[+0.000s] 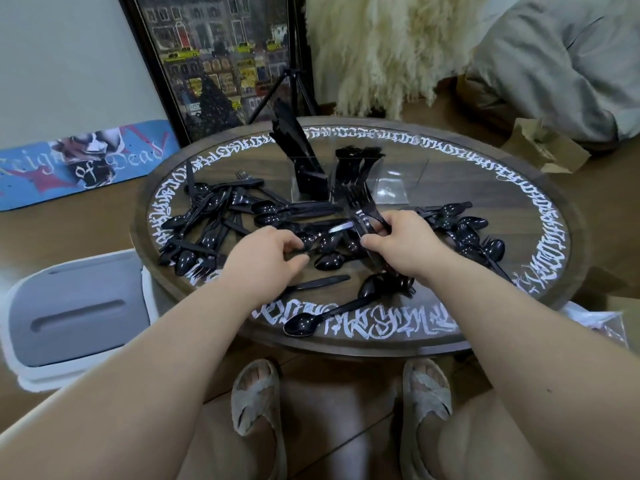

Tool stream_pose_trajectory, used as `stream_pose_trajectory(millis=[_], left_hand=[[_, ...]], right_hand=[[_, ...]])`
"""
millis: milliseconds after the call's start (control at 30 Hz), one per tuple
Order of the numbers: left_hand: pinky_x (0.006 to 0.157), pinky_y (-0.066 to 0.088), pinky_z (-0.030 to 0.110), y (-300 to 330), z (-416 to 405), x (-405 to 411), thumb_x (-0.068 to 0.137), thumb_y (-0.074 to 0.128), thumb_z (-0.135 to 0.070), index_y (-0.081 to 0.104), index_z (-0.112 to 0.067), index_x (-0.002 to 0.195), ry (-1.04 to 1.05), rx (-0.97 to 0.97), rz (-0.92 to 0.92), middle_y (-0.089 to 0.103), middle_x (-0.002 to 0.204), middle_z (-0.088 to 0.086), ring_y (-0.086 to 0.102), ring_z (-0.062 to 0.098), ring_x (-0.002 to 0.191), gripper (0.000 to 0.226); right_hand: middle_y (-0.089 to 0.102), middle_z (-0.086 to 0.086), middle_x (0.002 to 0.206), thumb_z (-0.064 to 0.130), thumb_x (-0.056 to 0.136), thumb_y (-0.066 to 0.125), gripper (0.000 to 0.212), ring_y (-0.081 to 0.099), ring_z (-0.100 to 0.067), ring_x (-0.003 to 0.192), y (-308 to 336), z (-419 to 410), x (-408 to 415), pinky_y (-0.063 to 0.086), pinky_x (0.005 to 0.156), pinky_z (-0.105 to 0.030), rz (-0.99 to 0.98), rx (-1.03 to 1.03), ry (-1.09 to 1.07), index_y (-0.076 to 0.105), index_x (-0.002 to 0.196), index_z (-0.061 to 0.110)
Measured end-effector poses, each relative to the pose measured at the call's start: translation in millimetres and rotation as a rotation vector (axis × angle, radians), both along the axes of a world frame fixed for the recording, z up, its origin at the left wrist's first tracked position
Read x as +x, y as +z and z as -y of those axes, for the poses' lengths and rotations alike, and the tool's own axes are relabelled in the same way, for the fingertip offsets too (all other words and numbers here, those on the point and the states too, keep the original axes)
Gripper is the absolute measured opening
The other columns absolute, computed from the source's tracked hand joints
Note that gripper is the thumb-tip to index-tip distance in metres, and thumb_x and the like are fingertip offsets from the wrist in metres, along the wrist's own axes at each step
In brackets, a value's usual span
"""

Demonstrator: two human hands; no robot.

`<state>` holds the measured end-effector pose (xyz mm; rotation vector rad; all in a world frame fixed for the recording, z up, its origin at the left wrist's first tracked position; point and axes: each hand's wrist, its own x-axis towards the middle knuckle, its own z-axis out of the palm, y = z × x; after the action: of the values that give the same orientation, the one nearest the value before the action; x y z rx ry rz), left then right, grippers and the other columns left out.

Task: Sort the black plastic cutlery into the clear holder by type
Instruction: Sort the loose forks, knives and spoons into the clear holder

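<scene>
You have one wide-angle view, worn on your head, looking forward and steeply down onto the round table [349, 342] close below; your forearms reach in from the bottom edge, your feet showing beneath.

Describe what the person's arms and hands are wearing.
Nothing shows on them: the left hand and right hand are bare, with no gloves, rings, watch or bracelets in view. Both forearms are bare too, with no sleeve visible anywhere up to the frame's edge.
</scene>
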<state>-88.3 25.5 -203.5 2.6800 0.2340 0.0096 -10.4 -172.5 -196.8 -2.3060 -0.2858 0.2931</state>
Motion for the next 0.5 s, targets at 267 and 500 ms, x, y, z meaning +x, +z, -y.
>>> stream_pose_trajectory(millis=[267, 500], left_hand=[[0.088, 0.048, 0.033, 7, 49, 14, 0.087, 0.06, -0.049, 0.069, -0.028, 0.11, -0.138, -0.048, 0.021, 0.069, 0.102, -0.008, 0.061, 0.014, 0.098, 0.032], [0.072, 0.047, 0.028, 7, 62, 21, 0.089, 0.062, -0.035, 0.067, -0.028, 0.091, -0.11, -0.126, 0.014, 0.06, 0.065, -0.011, 0.055, 0.01, 0.068, 0.009]], right_hand=[[0.042, 0.007, 0.041, 0.009, 0.082, 0.072, 0.034, 0.035, -0.011, 0.037, 0, -3, -2, 0.028, 0.036, -0.018, -0.268, 0.427, -0.149, 0.043, 0.064, 0.016], [0.04, 0.0, 0.054, 0.017, 0.083, 0.072, 0.043, 0.023, -0.011, 0.041, -2, 3, 3, 0.02, 0.039, -0.021, -0.334, 0.556, -0.222, 0.036, 0.059, 0.02]])
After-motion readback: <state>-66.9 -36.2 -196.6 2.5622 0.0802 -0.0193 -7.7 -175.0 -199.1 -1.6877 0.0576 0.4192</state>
